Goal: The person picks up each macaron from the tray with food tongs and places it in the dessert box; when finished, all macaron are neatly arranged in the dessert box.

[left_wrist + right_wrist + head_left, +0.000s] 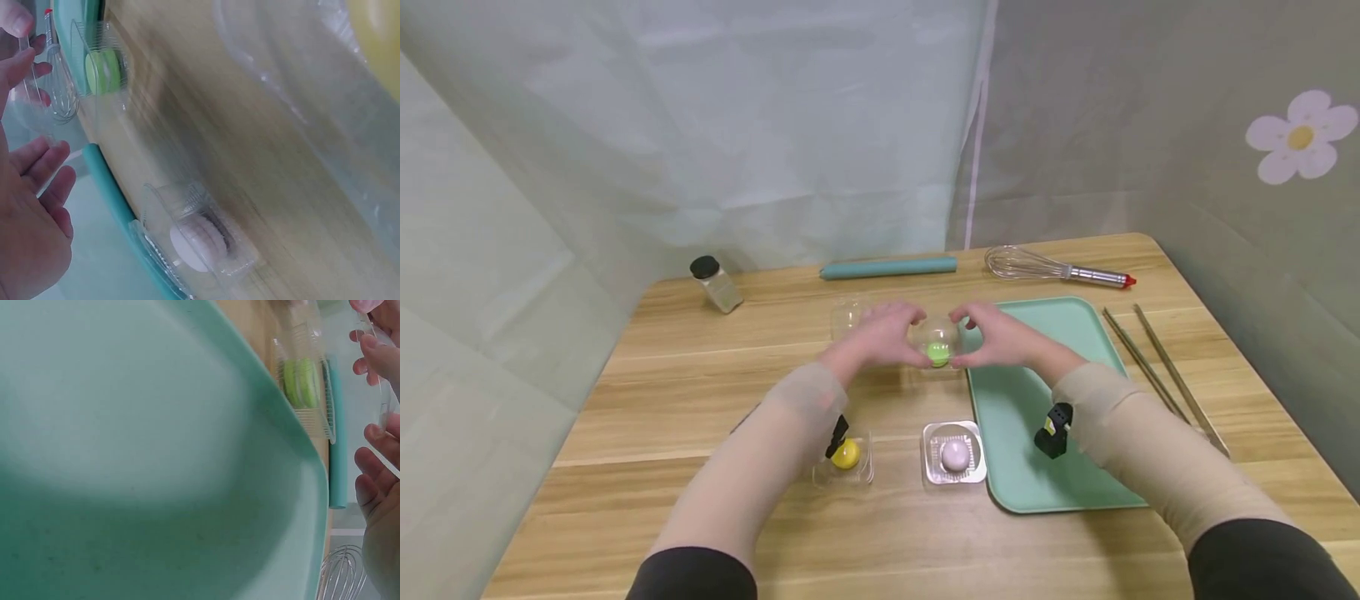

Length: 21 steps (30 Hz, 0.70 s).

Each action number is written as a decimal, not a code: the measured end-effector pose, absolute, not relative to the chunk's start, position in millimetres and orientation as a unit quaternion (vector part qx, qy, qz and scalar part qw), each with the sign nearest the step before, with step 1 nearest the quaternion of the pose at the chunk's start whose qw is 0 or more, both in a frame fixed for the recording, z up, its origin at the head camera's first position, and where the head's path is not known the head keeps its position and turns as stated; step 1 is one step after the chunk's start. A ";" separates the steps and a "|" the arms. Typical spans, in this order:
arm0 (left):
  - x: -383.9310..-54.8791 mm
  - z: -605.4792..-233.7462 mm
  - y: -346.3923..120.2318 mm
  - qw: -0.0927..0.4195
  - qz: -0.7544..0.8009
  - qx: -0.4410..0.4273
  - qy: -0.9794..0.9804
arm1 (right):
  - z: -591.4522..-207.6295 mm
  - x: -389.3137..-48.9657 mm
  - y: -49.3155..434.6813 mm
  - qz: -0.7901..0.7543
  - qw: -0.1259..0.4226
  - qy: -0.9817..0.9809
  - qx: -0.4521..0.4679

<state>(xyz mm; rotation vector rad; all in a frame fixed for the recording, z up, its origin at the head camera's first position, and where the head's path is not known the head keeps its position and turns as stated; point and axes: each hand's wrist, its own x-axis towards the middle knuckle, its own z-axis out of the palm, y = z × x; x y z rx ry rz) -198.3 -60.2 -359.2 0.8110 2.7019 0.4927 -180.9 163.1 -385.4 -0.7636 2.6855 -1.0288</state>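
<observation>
A clear domed plastic lid (pixel 937 327) is held between both hands, above a clear container holding a green macaron (pixel 937 354). My left hand (pixel 887 333) pinches the lid's left side, and my right hand (pixel 996 336) pinches its right side. In the right wrist view, a gap shows between the lid (pixel 382 394) and the green macaron (pixel 301 383). Nearer to me, a pale purple macaron (pixel 955 456) sits in an uncovered square container (pixel 930 471). Beside my left forearm lies a yellow macaron (pixel 846 454) in clear plastic, partly hidden by the wrist camera.
A mint-green tray (pixel 1067 321) lies under my right forearm. Brown sticks (pixel 1176 375) are to its right. Along the back are a whisk (pixel 1037 265), a teal cylinder (pixel 887 267) and a black-capped jar (pixel 721 290). Another clear plastic piece (pixel 847 312) lies behind my left hand.
</observation>
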 end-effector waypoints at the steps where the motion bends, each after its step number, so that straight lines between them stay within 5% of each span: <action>1: -197.9 -359.2 -59.7 0.140 0.167 0.280 0.935 | -386.2 -180.9 162.8 -0.340 0.085 0.901 -0.255; 21: -194.5 -363.2 -54.9 0.160 0.091 0.290 0.939 | -396.5 -179.9 159.0 -0.287 0.089 0.915 -0.270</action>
